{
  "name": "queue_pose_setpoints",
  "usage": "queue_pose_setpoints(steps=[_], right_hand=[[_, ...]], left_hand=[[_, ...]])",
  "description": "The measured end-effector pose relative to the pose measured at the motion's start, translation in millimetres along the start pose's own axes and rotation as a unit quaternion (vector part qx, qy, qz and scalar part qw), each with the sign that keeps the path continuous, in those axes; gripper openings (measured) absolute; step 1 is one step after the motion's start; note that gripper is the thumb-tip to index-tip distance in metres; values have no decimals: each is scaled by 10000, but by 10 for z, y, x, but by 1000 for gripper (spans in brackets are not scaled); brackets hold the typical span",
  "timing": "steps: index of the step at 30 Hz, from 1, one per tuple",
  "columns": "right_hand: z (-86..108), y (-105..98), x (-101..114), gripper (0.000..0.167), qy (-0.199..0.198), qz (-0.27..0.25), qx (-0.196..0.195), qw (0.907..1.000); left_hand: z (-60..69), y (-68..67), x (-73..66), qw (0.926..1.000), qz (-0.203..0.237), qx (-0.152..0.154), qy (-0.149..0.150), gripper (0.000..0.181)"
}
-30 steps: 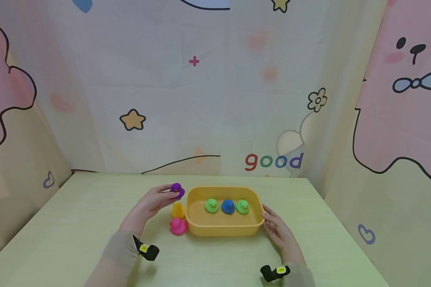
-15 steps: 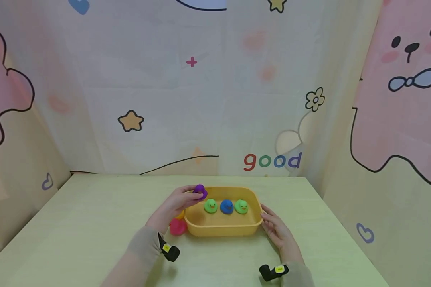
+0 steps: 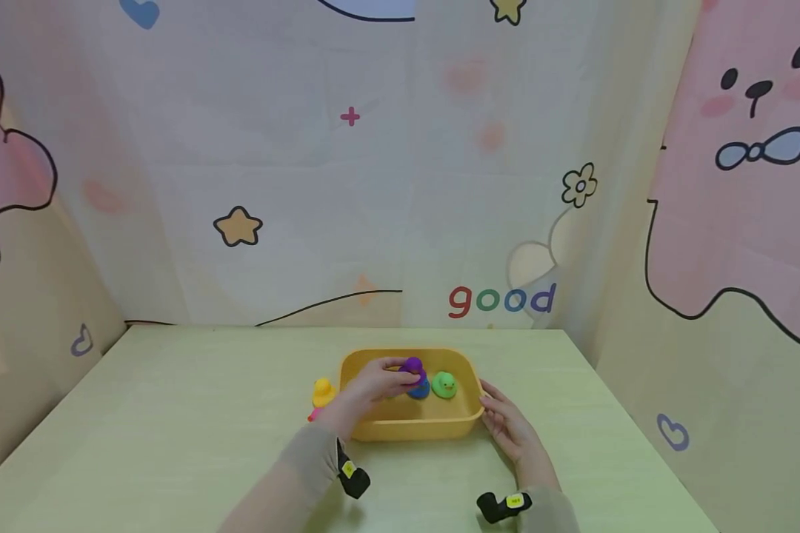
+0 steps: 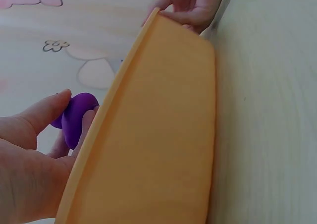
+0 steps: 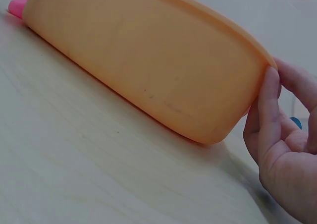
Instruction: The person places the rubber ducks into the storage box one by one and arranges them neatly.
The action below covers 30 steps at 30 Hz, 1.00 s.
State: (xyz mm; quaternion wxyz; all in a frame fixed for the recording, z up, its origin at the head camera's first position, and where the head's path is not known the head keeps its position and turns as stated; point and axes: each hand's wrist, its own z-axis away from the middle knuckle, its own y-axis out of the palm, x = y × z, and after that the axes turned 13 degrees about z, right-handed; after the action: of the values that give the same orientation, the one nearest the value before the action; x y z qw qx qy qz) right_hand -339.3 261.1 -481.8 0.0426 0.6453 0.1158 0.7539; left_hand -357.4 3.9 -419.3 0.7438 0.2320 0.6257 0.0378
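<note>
My left hand [image 3: 372, 386] pinches a purple rubber duck [image 3: 413, 366] between thumb and fingers, above the inside of a yellow plastic basin [image 3: 416, 430]. In the left wrist view, the purple duck [image 4: 79, 117] shows past the basin's rim. Just under it, partly covered, sits a blue duck [image 3: 418, 390]. To its right is a green duck [image 3: 444, 385]; another green duck is mostly hidden behind my left hand. At the basin's right end my right hand [image 3: 512, 426] grips the rim, with thumb and fingers touching the wall [image 5: 237, 75].
Outside the basin's left end stand a yellow duck [image 3: 323, 391] and a pink duck [image 3: 315, 414], the latter largely covered by my left arm. The basin rests on a pale wooden table [image 3: 193, 414]. A printed cloth backdrop [image 3: 307, 163] rises behind the table.
My left hand has carried the purple duck rightward, from beyond the basin's left end to above the blue duck. My right hand stays at the basin's right end.
</note>
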Motion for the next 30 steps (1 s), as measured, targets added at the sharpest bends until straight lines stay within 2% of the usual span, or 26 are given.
queue_pose_setpoints(steps=[6,11,16,19,23,27,30], right_hand=[[18,-2,-9,30,-175,-6,-29,9998],[22,11,22,33,-46,-104,32,9999],[21,7,18,34,-46,-85,118,9999],[20,-4,1,29,-162,-18,177,9997],[12,-8,0,27,-215,-13,185,9996],[5,-3,15,31,-109,-61,156,9998],[4,1,25,35,28,-126,151,9998]], left_hand=[[-45,202,132,9997,-104,228,-35,46],[-99,338,241,9991,-268,325,-76,49],[-123,450,311,9987,-432,226,-128,50],[-130,498,320,9973,-716,106,-147,49],[-145,560,320,9921,-1241,-15,-159,44],[-165,595,344,9864,-1633,-93,-172,41],[-175,609,366,9766,-2138,-198,-75,38]])
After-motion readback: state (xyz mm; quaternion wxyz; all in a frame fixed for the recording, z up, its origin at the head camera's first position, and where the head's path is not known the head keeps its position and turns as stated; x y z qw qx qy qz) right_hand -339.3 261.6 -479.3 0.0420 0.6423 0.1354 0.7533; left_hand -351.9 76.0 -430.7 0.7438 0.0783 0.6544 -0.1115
